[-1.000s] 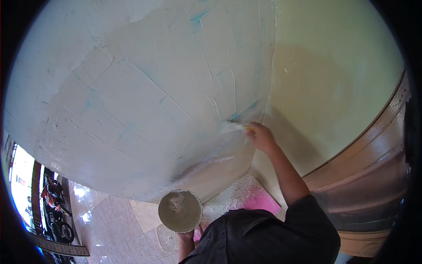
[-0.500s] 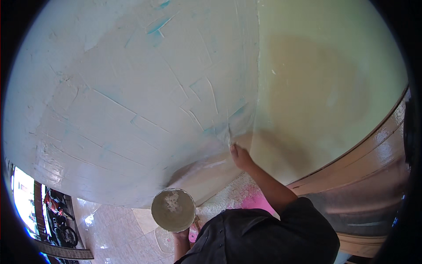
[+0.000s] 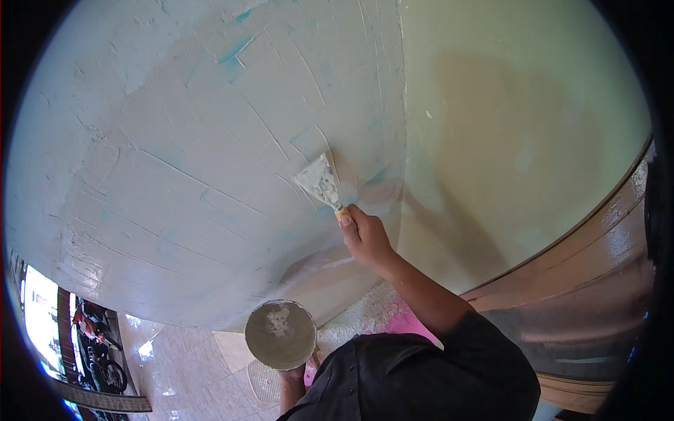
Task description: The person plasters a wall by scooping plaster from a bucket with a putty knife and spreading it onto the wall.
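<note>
My right hand (image 3: 366,237) is closed round the yellowish handle of a putty knife (image 3: 319,181). Its wide blade is smeared with white putty and lies close to the wall (image 3: 196,140); whether it touches I cannot tell. That wall is coated in whitish filler, with raised ridges and blue-green patches showing through. Low in front of me, my left hand (image 3: 292,382) supports a round bucket (image 3: 281,337) from beneath, its fingers mostly hidden. Inside the bucket sits a lump of white putty (image 3: 279,321).
A pale green wall (image 3: 519,140) meets the coated one at a corner on the right. Brown wooden furniture (image 3: 562,266) curves along the right side. Below are floor tiles (image 3: 182,365) and a pink, white-spattered surface (image 3: 407,319). Motorcycles (image 3: 102,351) stand beyond an opening at far left.
My right hand has moved left and the putty knife has swung up and left from the corner, its coated blade face now showing. The bucket has barely shifted.
</note>
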The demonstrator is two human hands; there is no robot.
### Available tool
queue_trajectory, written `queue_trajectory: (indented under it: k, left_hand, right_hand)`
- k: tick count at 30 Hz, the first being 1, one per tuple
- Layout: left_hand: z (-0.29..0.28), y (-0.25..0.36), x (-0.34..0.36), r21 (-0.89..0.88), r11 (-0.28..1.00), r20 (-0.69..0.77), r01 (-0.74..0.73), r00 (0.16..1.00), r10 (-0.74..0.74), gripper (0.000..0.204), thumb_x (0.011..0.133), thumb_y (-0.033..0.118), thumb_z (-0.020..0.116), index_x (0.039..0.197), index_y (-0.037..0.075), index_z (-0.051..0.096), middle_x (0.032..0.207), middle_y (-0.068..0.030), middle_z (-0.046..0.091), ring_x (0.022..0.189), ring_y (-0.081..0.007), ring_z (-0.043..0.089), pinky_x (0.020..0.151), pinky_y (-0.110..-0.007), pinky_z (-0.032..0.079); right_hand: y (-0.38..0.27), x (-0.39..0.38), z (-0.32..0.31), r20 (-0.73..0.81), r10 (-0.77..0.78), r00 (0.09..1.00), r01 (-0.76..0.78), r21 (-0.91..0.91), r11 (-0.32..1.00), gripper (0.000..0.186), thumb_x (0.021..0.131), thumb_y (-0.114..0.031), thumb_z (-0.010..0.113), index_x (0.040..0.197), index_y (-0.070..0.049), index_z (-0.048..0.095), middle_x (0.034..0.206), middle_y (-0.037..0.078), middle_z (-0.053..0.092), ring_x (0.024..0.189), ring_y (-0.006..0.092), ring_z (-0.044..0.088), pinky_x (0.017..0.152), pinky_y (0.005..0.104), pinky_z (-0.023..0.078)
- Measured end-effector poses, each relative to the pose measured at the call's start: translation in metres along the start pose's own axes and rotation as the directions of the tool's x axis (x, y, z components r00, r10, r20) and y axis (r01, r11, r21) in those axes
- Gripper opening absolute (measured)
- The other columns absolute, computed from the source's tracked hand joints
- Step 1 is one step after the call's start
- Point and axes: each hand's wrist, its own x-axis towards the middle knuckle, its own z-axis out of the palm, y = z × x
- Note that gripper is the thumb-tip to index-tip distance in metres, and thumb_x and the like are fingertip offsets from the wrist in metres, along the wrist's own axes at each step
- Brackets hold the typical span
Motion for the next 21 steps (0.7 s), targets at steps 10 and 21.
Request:
queue_trajectory:
  k: [10, 21]
  left_hand:
    - [0.034, 0.019, -0.014, 0.514, 0.835, 0.079, -0.197, 0.98, 0.182, 0.06, 0.096, 0.048, 0.047, 0.141, 0.009, 0.041, 0.142, -0.014, 0.045, 0.13, -0.0324, 0.044, 0.11, -0.05, 0.033]
    - [0.021, 0.007, -0.019, -0.069, 0.997, -0.01, -0.024, 1.0, 0.024, 0.06, 0.089, 0.046, 0.057, 0.137, 0.012, 0.045, 0.138, -0.0079, 0.049, 0.127, -0.027, 0.045, 0.109, -0.043, 0.034]
  right_hand:
    - [0.185, -0.126, 0.026, 0.02, 0.183, 0.983, -0.18, -0.107, 0.978, 0.036, 0.101, -0.037, 0.039, 0.093, -0.005, 0.053, 0.069, 0.018, 0.056, 0.068, 0.0385, 0.061, 0.063, 0.047, 0.045]
    - [0.065, 0.003, 0.0, -0.15, 0.0, 0.989, -0.031, -0.205, 0.978, 0.038, 0.1, -0.037, 0.041, 0.089, -0.003, 0.053, 0.067, 0.02, 0.058, 0.066, 0.0427, 0.058, 0.059, 0.0494, 0.044]
